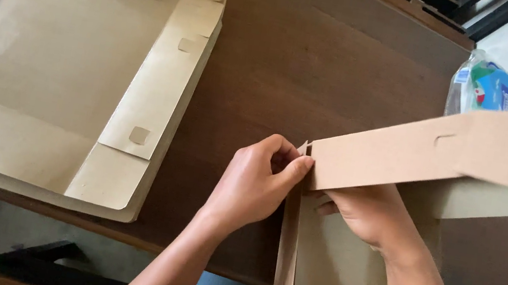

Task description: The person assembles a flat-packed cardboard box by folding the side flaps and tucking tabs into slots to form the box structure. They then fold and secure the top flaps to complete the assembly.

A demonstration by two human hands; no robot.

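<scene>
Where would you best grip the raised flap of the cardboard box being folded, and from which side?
Grip the raised flap at its near corner by the fold, coming from the left, as the left hand does: there the panel is stiffest, while its far end hangs unsupported.

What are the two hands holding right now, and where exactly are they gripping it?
Both hold the partly folded brown cardboard box. The left hand pinches its corner where the long raised flap meets the side; the right hand presses inside, under that flap.
</scene>
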